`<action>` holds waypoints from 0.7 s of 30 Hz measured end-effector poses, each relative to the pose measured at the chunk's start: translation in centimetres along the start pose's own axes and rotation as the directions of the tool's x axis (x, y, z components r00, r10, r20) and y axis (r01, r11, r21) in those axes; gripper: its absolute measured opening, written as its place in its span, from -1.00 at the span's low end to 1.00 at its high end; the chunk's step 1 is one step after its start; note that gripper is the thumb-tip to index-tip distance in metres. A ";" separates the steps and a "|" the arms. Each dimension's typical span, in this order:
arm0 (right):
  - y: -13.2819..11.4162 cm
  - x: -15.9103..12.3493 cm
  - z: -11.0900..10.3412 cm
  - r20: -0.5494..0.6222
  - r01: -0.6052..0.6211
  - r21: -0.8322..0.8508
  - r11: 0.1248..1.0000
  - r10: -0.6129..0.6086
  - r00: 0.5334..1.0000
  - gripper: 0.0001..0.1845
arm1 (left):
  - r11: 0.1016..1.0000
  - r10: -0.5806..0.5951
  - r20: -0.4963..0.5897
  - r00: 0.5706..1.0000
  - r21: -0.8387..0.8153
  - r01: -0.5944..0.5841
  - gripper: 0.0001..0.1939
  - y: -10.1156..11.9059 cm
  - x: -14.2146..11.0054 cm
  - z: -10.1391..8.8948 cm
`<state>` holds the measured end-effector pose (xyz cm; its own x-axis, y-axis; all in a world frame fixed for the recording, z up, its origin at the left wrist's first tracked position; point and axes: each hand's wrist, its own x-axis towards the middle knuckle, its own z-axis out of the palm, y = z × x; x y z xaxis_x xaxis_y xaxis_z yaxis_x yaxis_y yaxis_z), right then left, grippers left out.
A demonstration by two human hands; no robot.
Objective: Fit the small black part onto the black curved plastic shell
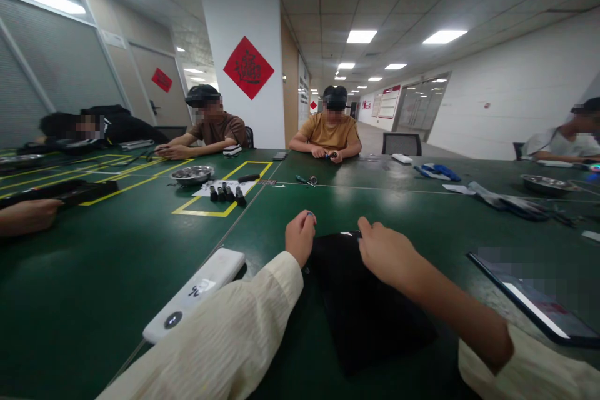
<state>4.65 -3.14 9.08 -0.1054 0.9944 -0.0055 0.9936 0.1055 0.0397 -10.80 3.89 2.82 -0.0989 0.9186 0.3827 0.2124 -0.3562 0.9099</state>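
Observation:
A flat black pouch-like piece (pixel 370 315) slopes down in front of me, its far edge raised near my hands. Its exact kind is hard to make out in the dark. My right hand (pixel 387 256) is closed in a pinch on the far edge, where a small bright glint shows. At the far left corner, my left hand (pixel 300 240) is closed with thumb and finger together. A small bluish bit shows at its fingertips, but what it holds is hidden. Left of my left forearm lies a white power bank (pixel 194 294) with handwritten marks.
A tablet (pixel 539 300) lies at right. Beyond are several black cylinders (pixel 227 192), a metal bowl (pixel 192 175), pliers (pixel 305 180) and grey gloves (pixel 509 201). Co-workers sit around the green table (pixel 262 325); one person's hand (pixel 29 217) reaches in at left.

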 end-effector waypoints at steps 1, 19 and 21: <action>-0.5 -0.1 0.3 -0.013 -0.004 -0.009 1.000 0.004 1.000 -0.59 | 1.000 0.008 0.003 1.000 0.004 -0.008 -0.80 -0.1 0.0 0.0; 8.6 4.7 0.1 0.277 -0.134 0.774 0.618 -0.140 0.951 -0.69 | 0.923 0.034 0.360 0.932 0.347 -0.168 -0.66 1.0 2.6 -3.5; 9.0 5.2 1.6 0.207 -0.138 0.831 0.539 -0.069 0.976 -0.65 | 0.865 0.015 0.362 0.932 0.462 -0.194 -0.56 0.9 2.8 -4.0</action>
<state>13.14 3.00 7.85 -0.1627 0.9630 -0.2147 0.5830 -0.0817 -0.8084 -14.75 5.43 5.34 0.2630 0.9127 0.3127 0.6523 -0.4070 0.6394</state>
